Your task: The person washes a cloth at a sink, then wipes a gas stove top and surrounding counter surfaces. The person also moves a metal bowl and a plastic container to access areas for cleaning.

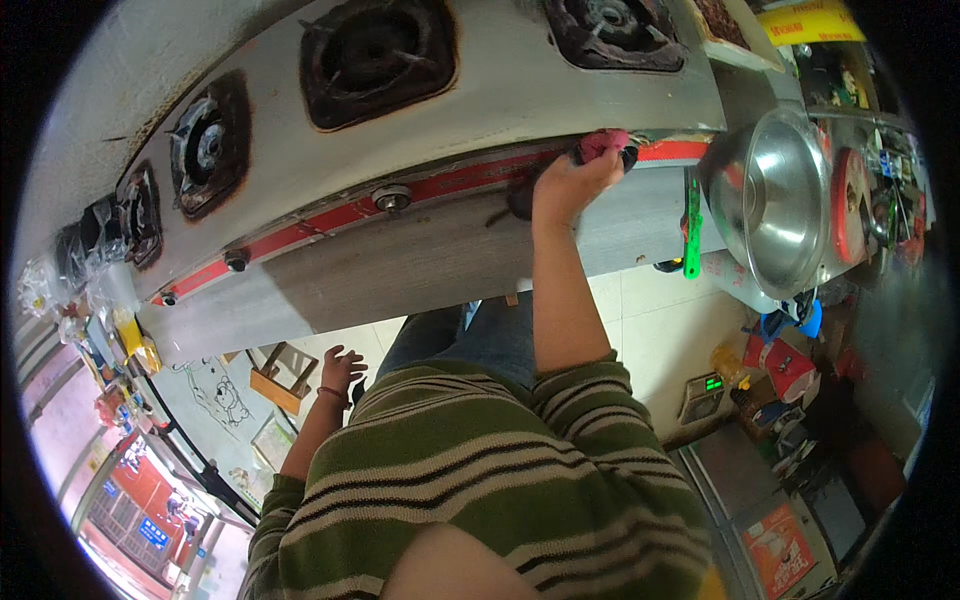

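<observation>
My right hand is closed on a pink cloth at the front edge of a metal gas stove, over the red strip near its right end. Beside the hand, a dark knob shows partly behind the cloth. Another stove knob sits further left on the strip. My left hand hangs low at my left side, fingers apart, holding nothing. Blackened burners with metal pan supports are set in the stove top.
A large steel bowl stands tilted at the right, beside a green-handled tool hanging at the edge. Beyond it is a red-rimmed round board. A digital scale and a red bag lie lower right. Plastic bags crowd the far left.
</observation>
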Available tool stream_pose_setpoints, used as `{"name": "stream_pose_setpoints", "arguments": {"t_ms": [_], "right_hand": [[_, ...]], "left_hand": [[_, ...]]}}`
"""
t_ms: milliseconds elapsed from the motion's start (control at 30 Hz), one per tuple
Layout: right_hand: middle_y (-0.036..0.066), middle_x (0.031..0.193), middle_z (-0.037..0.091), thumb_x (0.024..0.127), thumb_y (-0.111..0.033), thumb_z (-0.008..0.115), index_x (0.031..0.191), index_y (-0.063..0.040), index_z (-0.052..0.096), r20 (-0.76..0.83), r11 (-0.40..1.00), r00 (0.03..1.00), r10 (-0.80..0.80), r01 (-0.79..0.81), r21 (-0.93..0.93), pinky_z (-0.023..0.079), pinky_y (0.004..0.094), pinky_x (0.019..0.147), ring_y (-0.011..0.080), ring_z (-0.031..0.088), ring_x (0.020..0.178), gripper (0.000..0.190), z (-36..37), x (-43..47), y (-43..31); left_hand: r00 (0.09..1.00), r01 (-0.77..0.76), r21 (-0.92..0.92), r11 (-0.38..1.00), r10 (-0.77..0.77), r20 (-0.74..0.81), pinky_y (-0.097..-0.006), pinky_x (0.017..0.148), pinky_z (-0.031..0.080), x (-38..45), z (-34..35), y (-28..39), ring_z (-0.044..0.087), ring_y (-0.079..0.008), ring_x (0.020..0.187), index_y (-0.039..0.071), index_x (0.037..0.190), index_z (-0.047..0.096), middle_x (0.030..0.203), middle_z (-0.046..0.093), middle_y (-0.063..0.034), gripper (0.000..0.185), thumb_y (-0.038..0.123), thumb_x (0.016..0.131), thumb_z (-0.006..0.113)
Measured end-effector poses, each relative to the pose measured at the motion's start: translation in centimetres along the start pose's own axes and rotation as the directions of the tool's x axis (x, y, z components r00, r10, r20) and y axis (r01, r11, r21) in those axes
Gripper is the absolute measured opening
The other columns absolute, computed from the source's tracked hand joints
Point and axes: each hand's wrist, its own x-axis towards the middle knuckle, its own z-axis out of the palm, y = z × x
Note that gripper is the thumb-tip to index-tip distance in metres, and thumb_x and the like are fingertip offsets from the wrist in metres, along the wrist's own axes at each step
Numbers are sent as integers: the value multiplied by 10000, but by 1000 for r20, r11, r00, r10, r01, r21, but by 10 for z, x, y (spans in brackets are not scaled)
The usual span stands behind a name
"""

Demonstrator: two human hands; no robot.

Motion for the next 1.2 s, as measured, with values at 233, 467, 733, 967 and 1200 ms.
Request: {"name": "stream_pose_setpoints", "arguments": {"t_ms": [233,467,733,967,1200], "right_hand": [[163,1116,451,732,-88,575,1115,-97,419,507,642,468,-724,727,245,394,475,791,340,466,952,414,11,-107,-46],[185,1095,469,662,4,523,1035,-1,475,596,928,788,-155,323,-186,316,483,960,380,439,1051,376,-26,-36,-15],[352,1282,224,729,1,492,1278,160,171,301,976,953,-28,91,-197,197,489,1044,482,277,1182,655,11,-94,11],[348,1358,130,800,-115,533,1309,147,58,478,947,820,315,-306,-99,162,472,1085,464,213,1270,744,83,-288,-75],[322,1161,354,701,-27,587,1172,89,273,548,994,835,-47,94,-58,301,493,959,437,373,1106,578,117,-417,-186]], "left_hand": [[998,5,-132,991,-12,-54,-372,610,521,-5,-13,-36,629,-277,737,17,1262,256,988,591,-223,479,163,890,521],[993,56,-259,964,-82,-89,-369,572,518,-29,-15,-86,636,-285,739,46,1253,253,949,599,-214,481,147,879,537],[990,115,-346,931,-136,-38,-364,634,517,-50,-9,-104,629,-266,738,6,1254,265,963,598,-209,479,130,872,527],[987,157,-425,891,-162,24,-399,637,517,7,-107,-152,635,-292,757,27,1259,214,961,600,-227,513,130,872,535],[985,89,-430,898,-143,-96,-354,521,506,58,-310,-168,633,-268,647,46,1236,260,907,608,-208,482,168,869,546]]}}
